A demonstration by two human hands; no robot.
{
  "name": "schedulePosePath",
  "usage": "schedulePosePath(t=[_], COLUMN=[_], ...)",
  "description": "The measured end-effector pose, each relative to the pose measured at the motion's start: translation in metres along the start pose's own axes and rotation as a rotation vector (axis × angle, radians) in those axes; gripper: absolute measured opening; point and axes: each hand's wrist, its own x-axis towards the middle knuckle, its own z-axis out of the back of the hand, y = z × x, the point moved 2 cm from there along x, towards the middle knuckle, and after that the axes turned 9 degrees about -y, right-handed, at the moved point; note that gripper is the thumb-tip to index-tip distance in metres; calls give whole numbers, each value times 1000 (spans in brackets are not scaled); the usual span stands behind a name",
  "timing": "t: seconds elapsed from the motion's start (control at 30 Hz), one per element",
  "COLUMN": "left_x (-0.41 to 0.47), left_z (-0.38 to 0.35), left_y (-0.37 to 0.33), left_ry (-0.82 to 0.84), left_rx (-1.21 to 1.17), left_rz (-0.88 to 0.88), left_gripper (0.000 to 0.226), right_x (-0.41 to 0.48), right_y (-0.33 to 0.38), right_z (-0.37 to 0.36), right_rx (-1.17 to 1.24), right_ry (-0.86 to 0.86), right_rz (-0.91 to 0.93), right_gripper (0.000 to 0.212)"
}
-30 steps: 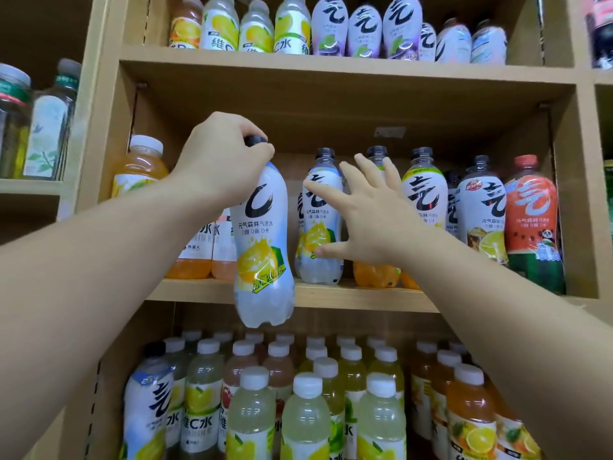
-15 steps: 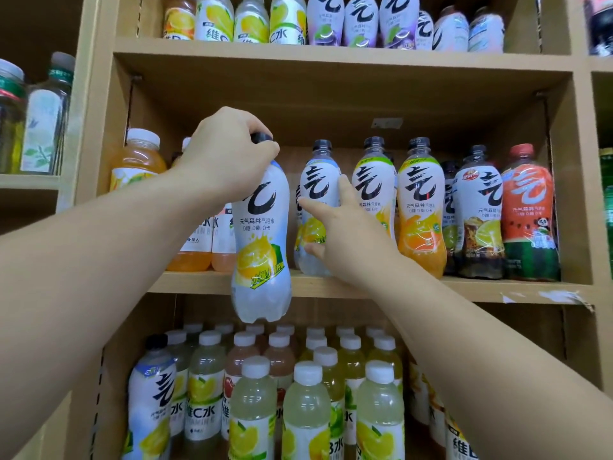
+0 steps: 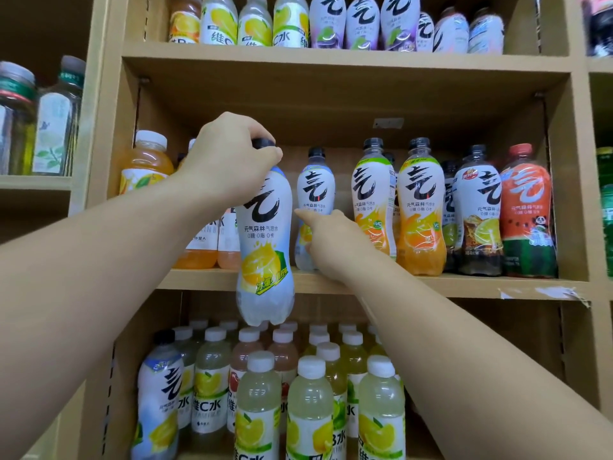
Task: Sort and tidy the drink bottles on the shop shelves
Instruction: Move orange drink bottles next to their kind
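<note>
My left hand [image 3: 229, 161] grips the black cap and neck of a white lemon sparkling-water bottle [image 3: 265, 247]. The bottle hangs upright in front of the middle shelf [image 3: 431, 285], its base below the shelf's front edge. My right hand [image 3: 335, 244] is wrapped around the lower part of a matching lemon bottle [image 3: 315, 190] standing on that shelf, with the thumb across its front. To the right stand two orange-flavour bottles [image 3: 421, 214], a cola-lime bottle [image 3: 477, 210] and a red watermelon bottle [image 3: 527, 214].
Orange juice bottles [image 3: 146, 164] fill the middle shelf's left end. The lower shelf holds several white-capped yellow vitamin drinks [image 3: 310, 403]. The top shelf carries more bottles [image 3: 361, 21]. Tea bottles [image 3: 56, 121] stand in the left bay.
My right hand left the orange bottles and moved left onto the lemon bottle on the shelf. The two orange bottles now stand uncovered. My left hand kept its bottle in nearly the same place.
</note>
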Motion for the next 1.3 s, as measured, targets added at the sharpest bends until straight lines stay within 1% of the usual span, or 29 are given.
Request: schedulePosePath(t=[0.07,0.1,0.17,0.23,0.27,0.33,0.4,0.47,0.57,0.67,0.77,0.87,0.93,1.0,1.1,1.2,1.3], left_x=[3,5,10,16,19,25,30,33,33,34,34,23,6,-12,-35,-56,-65], left_z=[3,5,6,4,2,-4,-13,-25,-44,-58,-67,-71,-71,-72,-69,-67,-68], left_y=[-2,-4,-8,-14,-18,-27,-34,-41,-48,-47,-41,-30,-17,-2,18,30,38], left_ry=[-13,-26,-58,-84,-93,-112,-121,-114,-95,-79,-34,79,176,257,290,321,343], left_rx=[-27,-37,-51,-57,-54,-54,-52,-29,8,21,18,-2,-71,-184,-232,-266,-337], left_rz=[-11,-17,-25,-38,-47,-59,-70,-83,-104,-91,-58,-31,-44,-93,-83,-74,-25], left_gripper=[19,20,19,19,20,20,22,23,23,25,33,54,68,79,78,82,83], right_x=[-4,-7,-14,-20,-24,-32,-38,-44,-49,-49,-47,-46,-46,-44,-43,-44,-45], right_y=[-2,-4,-10,-18,-21,-25,-27,-31,-39,-44,-45,-44,-44,-44,-44,-42,-43], right_z=[1,4,13,23,27,29,30,32,29,25,23,19,15,13,10,8,7], right_rx=[34,57,141,360,505,700,764,785,768,750,713,699,692,680,666,661,657], right_ry=[-18,-60,-218,-380,-408,-374,-300,-235,-205,-189,-187,-187,-197,-205,-238,-264,-276], right_rz=[7,23,68,68,55,62,103,109,88,69,69,78,69,52,43,44,41], right_gripper=[68,65,51,36,33,34,45,61,82,91,88,81,77,74,72,70,68])
